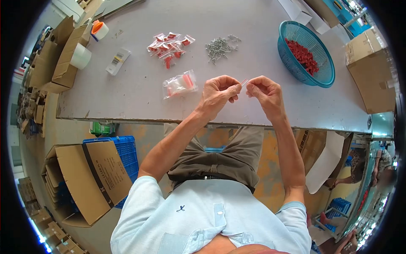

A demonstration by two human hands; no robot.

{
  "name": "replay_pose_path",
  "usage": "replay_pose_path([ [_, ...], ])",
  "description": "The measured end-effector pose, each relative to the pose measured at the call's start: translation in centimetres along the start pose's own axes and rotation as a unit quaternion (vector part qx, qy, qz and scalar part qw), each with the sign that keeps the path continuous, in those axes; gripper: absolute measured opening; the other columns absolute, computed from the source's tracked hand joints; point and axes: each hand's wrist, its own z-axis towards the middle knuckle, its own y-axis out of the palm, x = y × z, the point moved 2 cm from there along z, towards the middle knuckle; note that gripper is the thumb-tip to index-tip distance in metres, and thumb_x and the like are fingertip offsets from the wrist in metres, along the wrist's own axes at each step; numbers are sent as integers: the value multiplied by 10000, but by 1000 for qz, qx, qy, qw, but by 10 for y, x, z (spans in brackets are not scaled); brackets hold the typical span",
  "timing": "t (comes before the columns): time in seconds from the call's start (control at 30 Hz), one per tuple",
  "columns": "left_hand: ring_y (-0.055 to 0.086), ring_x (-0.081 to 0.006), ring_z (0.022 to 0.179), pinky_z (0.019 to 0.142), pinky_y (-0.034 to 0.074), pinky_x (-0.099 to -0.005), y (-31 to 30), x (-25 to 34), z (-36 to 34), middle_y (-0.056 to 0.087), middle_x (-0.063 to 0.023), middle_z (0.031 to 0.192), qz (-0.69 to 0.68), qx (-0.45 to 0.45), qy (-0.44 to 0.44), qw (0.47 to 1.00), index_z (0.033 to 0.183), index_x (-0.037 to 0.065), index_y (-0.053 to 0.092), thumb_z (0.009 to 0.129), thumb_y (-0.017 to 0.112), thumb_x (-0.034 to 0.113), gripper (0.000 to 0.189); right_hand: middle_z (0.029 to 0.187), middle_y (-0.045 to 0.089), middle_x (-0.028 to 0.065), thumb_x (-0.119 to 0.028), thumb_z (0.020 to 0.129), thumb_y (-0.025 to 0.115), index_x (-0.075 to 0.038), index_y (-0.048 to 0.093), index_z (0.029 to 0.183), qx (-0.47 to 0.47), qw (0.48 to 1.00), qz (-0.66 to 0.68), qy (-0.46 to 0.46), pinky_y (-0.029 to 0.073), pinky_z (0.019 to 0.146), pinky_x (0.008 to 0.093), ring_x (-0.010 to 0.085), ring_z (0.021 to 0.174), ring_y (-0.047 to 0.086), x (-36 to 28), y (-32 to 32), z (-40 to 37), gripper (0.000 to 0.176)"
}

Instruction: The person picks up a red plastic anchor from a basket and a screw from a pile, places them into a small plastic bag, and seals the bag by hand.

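Close to the table's near edge, my left hand (219, 94) and my right hand (267, 94) face each other, fingertips pinched. Between them is a small clear zip bag (244, 82) with a reddish strip at its edge, mostly covered by the fingers. Left of my left hand lies a larger clear packet (181, 85) of red-edged zip bags. Farther back is a pile of small filled bags (169, 47) with red pieces inside. Beside that pile sit loose metal screws (220, 48). A teal basket (284, 57) on the right holds many red pieces (303, 56).
Tape rolls (100, 30) and a white labelled packet (118, 61) lie on the left of the table (135, 99). Cardboard boxes stand at the left (63, 55) and right (372, 72). Below left, an open carton (95, 180) leans by a blue crate (127, 154). Other people appear at lower right.
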Motion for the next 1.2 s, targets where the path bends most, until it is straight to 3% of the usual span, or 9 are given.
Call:
replay_pose_path([
  [0.2, 694, -128, 767, 679, 587, -289, 5, -5, 8, 741, -78, 897, 13, -39, 1, 999, 1056, -13, 737, 966, 754, 104, 149, 879, 736, 47, -72, 985, 732, 11, 731, 1022, -5, 1000, -6, 14, 561, 747, 260, 100, 815, 679, 4, -10, -3, 90],
  [0.43, 650, -96, 712, 606, 531, -250, 0, -6, 11, 728, -60, 826, 101, -12, -1, 995, 957, -6, 756, 922, 770, 60, 76, 896, 739, 57, -78, 968, 747, 12, 736, 1011, -27, 999, -33, 29, 547, 730, 253, 89, 812, 659, 6, -8, -2, 101],
  [0.5, 604, -76, 669, 572, 480, -224, -1, -5, 11, 707, -44, 783, 102, 8, 8, 995, 904, 4, 747, 899, 783, 43, 53, 897, 746, 66, -114, 948, 777, 7, 744, 1008, 73, 978, -183, -72, 538, 725, 243, 72, 817, 656, -1, -1, -3, 139],
  [0.63, 578, -61, 653, 557, 455, -214, 3, -4, 10, 693, -33, 771, 101, 40, 9, 994, 872, 14, 730, 886, 808, 47, 85, 857, 749, 66, -147, 933, 795, 2, 751, 1002, 160, 939, -279, -125, 535, 692, 243, 64, 783, 665, -5, 6, -16, 170],
  [0.7, 586, -63, 668, 575, 467, -215, 3, -8, 12, 693, -34, 772, 86, 45, 31, 995, 861, 15, 719, 880, 825, 49, 112, 809, 743, 55, -161, 933, 795, 1, 754, 989, 116, 981, -154, -16, 531, 657, 238, 70, 724, 666, -3, 17, -19, 177],
  [1.0, 617, -76, 706, 610, 507, -234, 10, -4, 4, 733, -62, 818, 167, 23, 85, 982, 889, 17, 731, 886, 845, 86, 133, 819, 744, 80, -95, 964, 689, 33, 741, 1001, 74, 995, 5, 60, 573, 634, 256, 109, 700, 690, 2, 17, -11, 143],
  [1.2, 623, -88, 702, 604, 503, -236, 11, -1, 3, 741, -66, 827, 117, -10, 37, 992, 905, 18, 735, 894, 830, 79, 114, 802, 735, 73, -80, 964, 665, 29, 730, 956, 74, 994, 51, 61, 566, 615, 257, 103, 677, 676, 7, 13, -13, 128],
])
